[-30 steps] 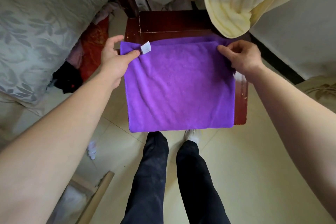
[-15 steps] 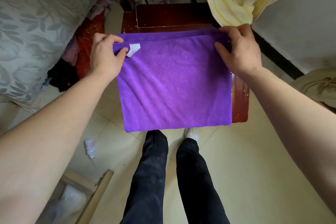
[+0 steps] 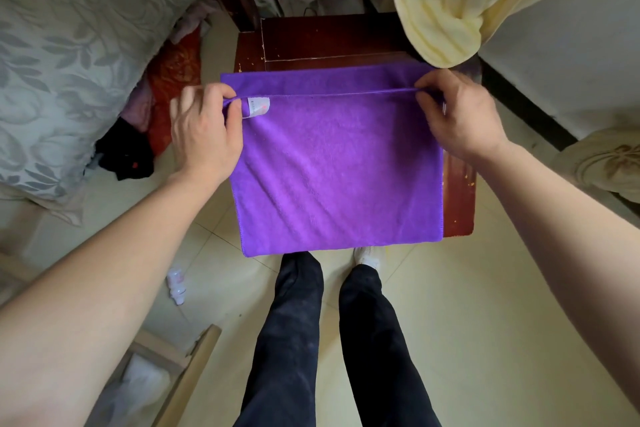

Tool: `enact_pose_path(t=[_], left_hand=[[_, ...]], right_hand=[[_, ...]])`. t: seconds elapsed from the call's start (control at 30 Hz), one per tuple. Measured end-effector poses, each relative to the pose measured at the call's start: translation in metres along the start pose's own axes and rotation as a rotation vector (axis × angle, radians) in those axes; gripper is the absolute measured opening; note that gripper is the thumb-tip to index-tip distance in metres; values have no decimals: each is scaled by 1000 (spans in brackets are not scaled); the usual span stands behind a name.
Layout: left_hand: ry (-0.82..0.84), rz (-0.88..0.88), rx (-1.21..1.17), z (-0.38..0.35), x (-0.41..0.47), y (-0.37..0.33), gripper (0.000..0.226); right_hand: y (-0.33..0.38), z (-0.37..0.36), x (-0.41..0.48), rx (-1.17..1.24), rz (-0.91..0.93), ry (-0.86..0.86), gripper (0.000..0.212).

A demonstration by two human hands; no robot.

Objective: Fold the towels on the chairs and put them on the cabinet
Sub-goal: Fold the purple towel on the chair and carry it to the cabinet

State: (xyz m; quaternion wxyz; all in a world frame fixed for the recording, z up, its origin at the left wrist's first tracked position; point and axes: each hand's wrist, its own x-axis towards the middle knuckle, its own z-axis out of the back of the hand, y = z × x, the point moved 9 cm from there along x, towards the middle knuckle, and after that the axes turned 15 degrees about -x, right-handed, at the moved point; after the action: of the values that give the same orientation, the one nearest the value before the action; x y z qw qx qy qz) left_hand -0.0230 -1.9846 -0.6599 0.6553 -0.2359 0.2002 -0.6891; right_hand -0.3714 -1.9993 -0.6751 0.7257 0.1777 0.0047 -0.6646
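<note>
Head: left hand (image 3: 204,135), right hand (image 3: 460,118) pinch purple towel (image 3: 339,177); edge runs crosswise.

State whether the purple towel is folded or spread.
Folded: the purple towel lies doubled; left hand and right hand pinch its upper layer's edge.

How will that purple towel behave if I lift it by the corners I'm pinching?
Probably floppy: the purple towel lies folded on the chair and its edge curls where the left hand and right hand pinch it. Likely light, since mere pinches lift the top layer.
</note>
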Motion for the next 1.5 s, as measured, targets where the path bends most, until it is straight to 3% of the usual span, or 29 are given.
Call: enact_pose_path(t=[0.17,0.33,0.5,0.57,0.63,0.7,0.93,1.07,1.23,1.33,1.5], left_hand=[[-48,90,-135,5,17,3,19],[74,238,4,-25,47,23,23],[139,350,-46,-39,48,35,23],[87,426,-149,-39,44,47,23],[-66,650,-378,-35,34,68,37],[-166,820,-542,-35,17,79,57],[65,1067,-504,-66,-130,60,72],[55,1234,-473,-66,-218,44,61],[-13,1330,-520,-61,-266,28,53],[33,1371,-500,-60,-277,25,53],[59,1423,-571,-55,-281,18,48]], right_hand=[[-4,19,5,103,-139,-139,23],[-14,-12,37,-5,-311,0,32],[-24,-19,37,-47,-442,-37,36],[-38,-23,31,-9,-552,-22,43],[-52,-25,24,77,-649,-25,51],[-57,-22,14,121,-692,-42,54],[-39,-51,-98,85,-798,156,55],[-32,-80,-181,44,-872,289,63],[-30,-109,-235,260,-960,413,57],[-30,-113,-244,396,-974,406,45],[-44,-92,-241,295,-809,344,49]])
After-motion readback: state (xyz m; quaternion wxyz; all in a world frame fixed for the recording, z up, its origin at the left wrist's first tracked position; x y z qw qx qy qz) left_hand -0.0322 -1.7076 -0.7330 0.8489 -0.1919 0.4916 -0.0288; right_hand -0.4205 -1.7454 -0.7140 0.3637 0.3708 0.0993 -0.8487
